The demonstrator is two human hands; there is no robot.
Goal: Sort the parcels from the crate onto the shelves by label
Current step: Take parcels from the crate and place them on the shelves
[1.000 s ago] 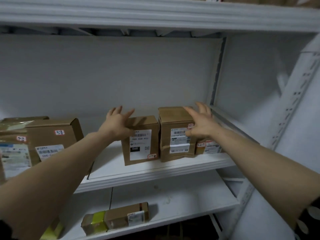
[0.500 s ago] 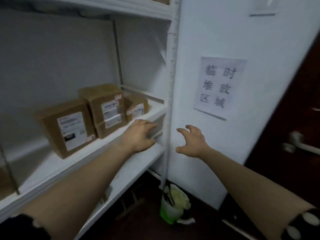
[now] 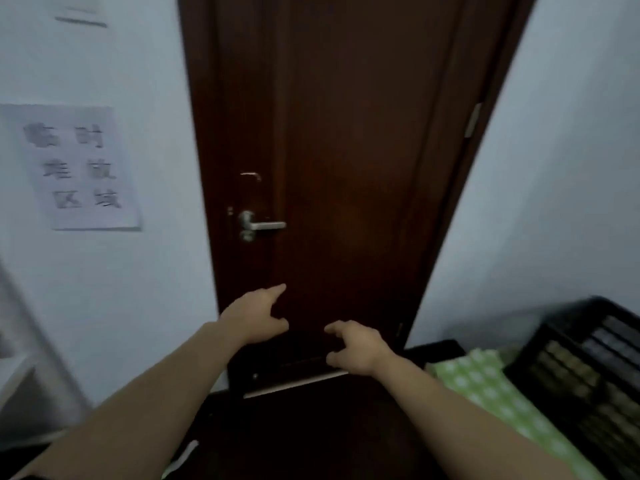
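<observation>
The closed dark door [image 3: 346,150] bars the way straight ahead. Its lever handle [image 3: 263,225] sticks out near the door's left edge, above the left hand [image 3: 256,317]. Both hands hang in free air in front of the door's lower part, fingers loose. The right hand [image 3: 356,348] is just right of the left, with a gap between them. Left of the door a white wall [image 3: 145,289] closes that side, and further left a blurred white shelf frame [image 3: 20,323] juts in. Right of the door, a black crate [image 3: 588,358] and the green dotted fabric [image 3: 491,386] beside it fill the low corner. Below the door, dark floor [image 3: 311,438] lies open between the forearms.
</observation>
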